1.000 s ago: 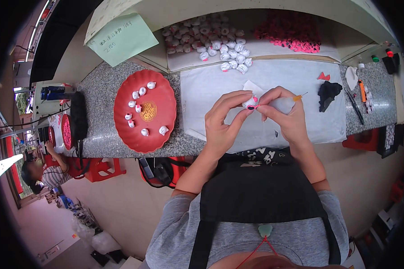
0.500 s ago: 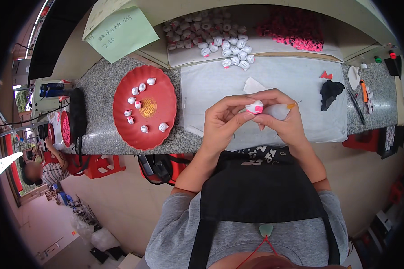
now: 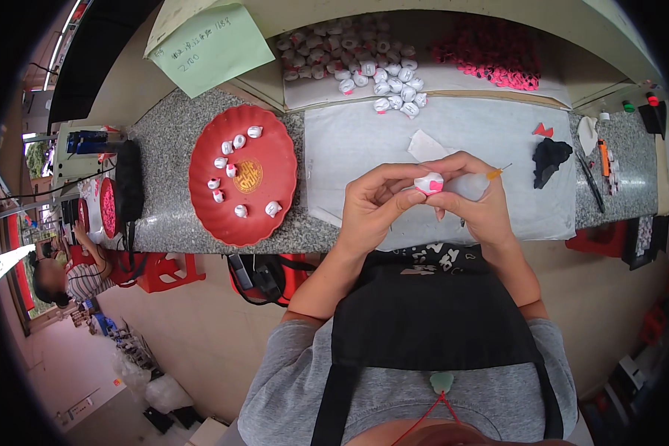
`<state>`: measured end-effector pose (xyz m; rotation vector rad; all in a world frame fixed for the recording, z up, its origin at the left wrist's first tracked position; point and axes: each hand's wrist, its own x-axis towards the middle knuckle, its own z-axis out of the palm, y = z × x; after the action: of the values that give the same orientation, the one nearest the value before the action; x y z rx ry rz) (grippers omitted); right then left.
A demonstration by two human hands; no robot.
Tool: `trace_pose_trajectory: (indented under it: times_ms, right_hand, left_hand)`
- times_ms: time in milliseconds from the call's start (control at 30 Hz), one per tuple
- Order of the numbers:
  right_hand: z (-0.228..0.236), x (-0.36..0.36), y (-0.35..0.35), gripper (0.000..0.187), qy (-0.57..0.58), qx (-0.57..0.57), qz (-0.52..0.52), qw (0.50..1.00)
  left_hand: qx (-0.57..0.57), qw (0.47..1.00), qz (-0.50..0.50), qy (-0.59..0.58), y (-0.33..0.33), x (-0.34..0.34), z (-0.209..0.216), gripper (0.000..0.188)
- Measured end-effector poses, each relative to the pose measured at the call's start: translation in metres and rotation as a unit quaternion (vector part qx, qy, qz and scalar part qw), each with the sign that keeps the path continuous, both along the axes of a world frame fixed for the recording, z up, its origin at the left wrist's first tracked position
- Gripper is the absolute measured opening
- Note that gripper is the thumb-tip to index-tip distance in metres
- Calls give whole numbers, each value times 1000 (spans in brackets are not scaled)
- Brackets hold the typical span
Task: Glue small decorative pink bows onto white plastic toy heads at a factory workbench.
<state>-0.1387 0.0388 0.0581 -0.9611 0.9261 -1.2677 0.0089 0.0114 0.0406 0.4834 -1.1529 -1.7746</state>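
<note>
Over the white sheet (image 3: 498, 134), my left hand (image 3: 372, 204) is closed with its fingertips around a small white figurine head with a pink bow (image 3: 427, 181). My right hand (image 3: 487, 212) is closed around a translucent squeeze bottle (image 3: 468, 186) with an amber needle tip (image 3: 494, 174), which points away to the right. The thumb and fingertips of the right hand also meet at the figurine head by its pink part. A folded white paper piece (image 3: 426, 146) lies just beyond my hands.
To the left, a red scalloped plate (image 3: 275, 215) bears several white figurine heads. The shelf holds a pile of white heads (image 3: 349, 56) and a pile of pink pieces (image 3: 490, 59). At right lie a black cloth (image 3: 551, 160), a black pen (image 3: 591, 182) and an orange marker (image 3: 603, 158). Another person (image 3: 82, 275) sits far left.
The figurine head has turned slightly between my fingertips, and its pink bow shows more. My hands and the bottle have shifted a little to the right in the picture.
</note>
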Motion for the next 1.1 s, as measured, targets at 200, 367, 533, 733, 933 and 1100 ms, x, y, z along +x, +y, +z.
trace_pose_trajectory:
  times_ms: [200,367,533,733,933,1100]
  right_hand:
    - [3,-1,-3,28,41,-10,-11,999]
    - [-35,-23,-27,27,264,-5,-110,958]
    - [-69,-12,-39,26,533,-124,-70,834]
    - [-28,-4,-26,17,158,36,-42,986]
    - [-6,24,-22,12,36,8,-42,998]
    - [-7,17,-17,10,61,13,-35,997]
  left_hand:
    - [50,997,48,-15,-1,-3,0,24]
    - [145,987,69,25,-6,4,-14,26]
    - [147,983,108,34,-6,11,-13,25]
    - [126,983,132,15,-4,13,-14,25]
    - [27,987,154,-48,2,6,-16,23]
    - [11,986,142,-90,3,8,-17,23]
